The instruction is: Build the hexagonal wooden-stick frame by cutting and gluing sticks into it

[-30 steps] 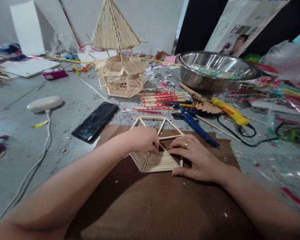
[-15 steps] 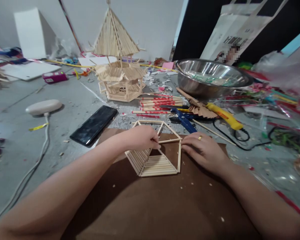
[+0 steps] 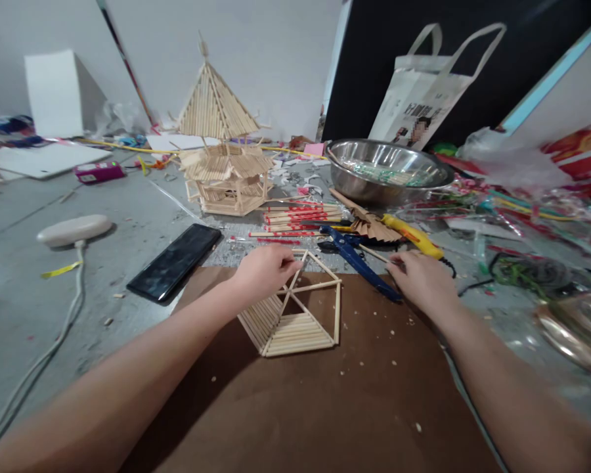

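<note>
A hexagonal roof frame of thin wooden sticks (image 3: 295, 325) lies on a brown mat (image 3: 325, 401), two of its sections filled with sticks. My left hand (image 3: 263, 270) pinches the frame's ribs near the centre. My right hand (image 3: 421, 281) is off the frame, at the mat's far right corner, its fingers closed round the end of a loose thin stick (image 3: 374, 253) that lies beside the blue pliers (image 3: 354, 255) and the yellow glue gun (image 3: 416, 238).
Beyond the mat lie red-marked chopsticks (image 3: 300, 215), a black phone (image 3: 175, 263), a stick pagoda model (image 3: 221, 157), a steel bowl (image 3: 384, 172) and a paper bag (image 3: 423, 98). A white device with cable (image 3: 73, 230) sits left. Plastic wrappers and cords clutter the right.
My right hand left the frame and moved right and away to the loose stick by the pliers. The left hand stayed pinched on the ribs. The view tilted up.
</note>
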`<move>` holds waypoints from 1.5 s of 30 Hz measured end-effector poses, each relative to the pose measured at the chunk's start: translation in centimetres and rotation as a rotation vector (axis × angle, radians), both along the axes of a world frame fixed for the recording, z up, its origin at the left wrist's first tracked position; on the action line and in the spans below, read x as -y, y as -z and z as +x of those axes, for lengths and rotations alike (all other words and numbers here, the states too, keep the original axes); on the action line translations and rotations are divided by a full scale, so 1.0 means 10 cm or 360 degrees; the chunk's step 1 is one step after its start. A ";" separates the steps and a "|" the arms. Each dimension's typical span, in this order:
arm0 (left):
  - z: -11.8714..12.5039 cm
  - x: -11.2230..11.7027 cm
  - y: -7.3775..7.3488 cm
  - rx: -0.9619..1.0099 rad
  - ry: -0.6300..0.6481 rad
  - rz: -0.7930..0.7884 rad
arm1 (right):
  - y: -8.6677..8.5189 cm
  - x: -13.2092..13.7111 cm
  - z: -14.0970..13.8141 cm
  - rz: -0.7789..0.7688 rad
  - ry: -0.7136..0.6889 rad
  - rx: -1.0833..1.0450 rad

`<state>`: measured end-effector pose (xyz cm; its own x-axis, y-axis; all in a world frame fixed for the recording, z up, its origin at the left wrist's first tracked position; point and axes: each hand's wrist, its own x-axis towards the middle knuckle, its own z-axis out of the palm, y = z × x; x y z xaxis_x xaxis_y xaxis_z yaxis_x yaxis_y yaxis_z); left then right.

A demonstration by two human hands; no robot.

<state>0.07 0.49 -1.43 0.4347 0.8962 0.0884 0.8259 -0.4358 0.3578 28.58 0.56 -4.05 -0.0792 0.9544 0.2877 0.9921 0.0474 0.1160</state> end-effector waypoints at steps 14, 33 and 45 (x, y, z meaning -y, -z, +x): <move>0.00 0.02 -0.03 0.0197 -0.0053 0.0001 | -0.30 0.15 -0.07 0.0195 -0.0041 0.0028; 0.10 0.14 -0.11 -0.0124 0.0549 -0.0426 | -0.10 0.54 -0.78 -0.0358 -0.1104 -0.0501; 0.09 0.11 0.00 -0.0207 0.0508 -0.0454 | -0.06 0.53 -0.80 -0.0390 -0.1138 -0.0447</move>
